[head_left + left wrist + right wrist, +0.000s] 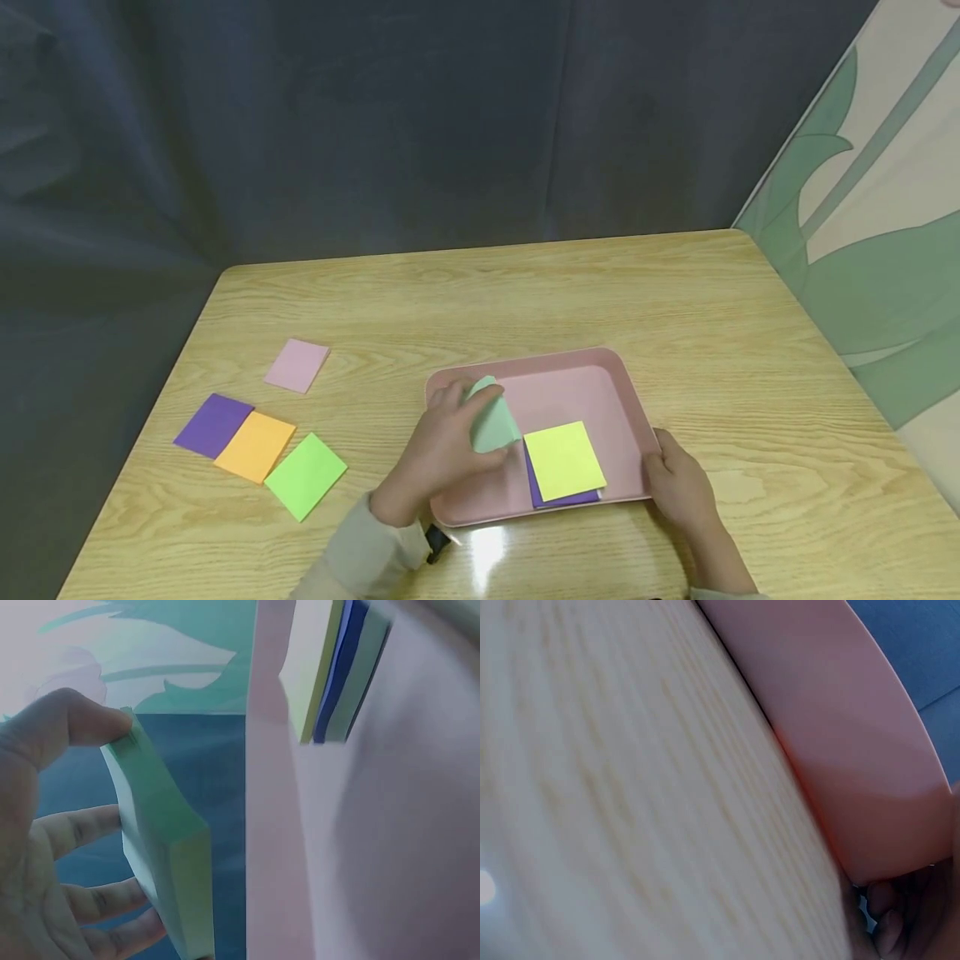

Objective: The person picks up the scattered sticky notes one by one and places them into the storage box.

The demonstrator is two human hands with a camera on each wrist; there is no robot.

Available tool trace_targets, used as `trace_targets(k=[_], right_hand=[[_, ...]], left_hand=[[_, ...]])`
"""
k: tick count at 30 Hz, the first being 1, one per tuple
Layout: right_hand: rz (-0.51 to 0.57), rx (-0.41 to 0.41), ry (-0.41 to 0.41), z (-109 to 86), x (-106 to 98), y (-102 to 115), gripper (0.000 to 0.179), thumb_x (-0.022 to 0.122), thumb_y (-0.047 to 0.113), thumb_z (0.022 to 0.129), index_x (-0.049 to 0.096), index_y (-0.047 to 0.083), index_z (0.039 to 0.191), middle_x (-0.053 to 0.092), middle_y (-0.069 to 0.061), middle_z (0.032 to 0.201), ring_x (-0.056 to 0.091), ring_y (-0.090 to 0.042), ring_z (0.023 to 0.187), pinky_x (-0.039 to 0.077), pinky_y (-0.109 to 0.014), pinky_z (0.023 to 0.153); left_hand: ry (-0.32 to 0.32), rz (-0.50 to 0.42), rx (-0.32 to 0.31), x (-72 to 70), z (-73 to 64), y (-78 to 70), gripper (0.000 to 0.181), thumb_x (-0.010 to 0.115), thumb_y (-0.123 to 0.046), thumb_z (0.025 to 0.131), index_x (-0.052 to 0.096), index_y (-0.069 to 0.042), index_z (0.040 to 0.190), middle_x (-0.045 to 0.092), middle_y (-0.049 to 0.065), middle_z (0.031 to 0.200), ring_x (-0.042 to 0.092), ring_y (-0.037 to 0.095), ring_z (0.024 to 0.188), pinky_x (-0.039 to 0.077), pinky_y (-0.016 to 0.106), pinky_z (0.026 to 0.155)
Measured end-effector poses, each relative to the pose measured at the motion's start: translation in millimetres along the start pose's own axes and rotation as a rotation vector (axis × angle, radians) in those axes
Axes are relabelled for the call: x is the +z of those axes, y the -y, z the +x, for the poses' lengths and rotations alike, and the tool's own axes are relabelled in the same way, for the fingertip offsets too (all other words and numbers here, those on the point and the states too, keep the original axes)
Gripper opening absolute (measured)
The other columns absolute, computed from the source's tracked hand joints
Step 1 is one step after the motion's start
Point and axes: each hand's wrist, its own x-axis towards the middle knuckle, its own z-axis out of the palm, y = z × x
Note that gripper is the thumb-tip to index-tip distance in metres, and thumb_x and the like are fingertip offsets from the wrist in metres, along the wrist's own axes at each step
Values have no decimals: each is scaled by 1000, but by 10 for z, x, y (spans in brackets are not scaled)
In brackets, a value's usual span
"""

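My left hand (450, 433) pinches a mint-green pad of sticky notes (495, 423) between thumb and fingers, tilted over the left part of a pink tray (585, 392). In the left wrist view the pad (161, 832) shows its thick edge, with the thumb at one end and the fingers along a side. Inside the tray, near its front wall, lies a stack with a yellow pad (564, 461) over a purple pad (534, 483). My right hand (681, 482) grips the tray's right end, fingers curled at the tray wall (870, 772) in the right wrist view.
On the table's left side lie a pink pad (297, 365), a purple pad (213, 425), an orange pad (255, 447) and a bright green pad (306, 476). The last three sit close together in a row. A dark curtain (412, 125) hangs behind the wooden table (480, 308).
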Motion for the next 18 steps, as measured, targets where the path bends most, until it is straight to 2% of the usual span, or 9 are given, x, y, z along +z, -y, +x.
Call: trace_targets(k=[7,14,18], right_hand=[[-4,9,8,-4,-3,2,35,28,9,89,41,-5,119,50,-30,107,51,-40,92,39,-50,72],[-9,38,34,-5,1,0,35,28,10,90,40,-4,120,49,-30,109,51,-39,92,39,-49,72],[-11,40,24,-8,-7,4,35,28,9,90,40,-4,120,49,-30,109,51,-40,92,38,-49,72]], left_hand=[[70,-9,8,103,-9,-94,68,68,-34,61,46,-21,124,37,11,123,41,23,96,38,28,61],[107,-4,1,199,14,-127,68,68,-31,59,46,-23,123,38,9,123,40,22,96,37,26,60],[132,12,29,278,27,-159,67,68,-34,61,46,-23,123,39,9,122,40,22,97,35,26,61]])
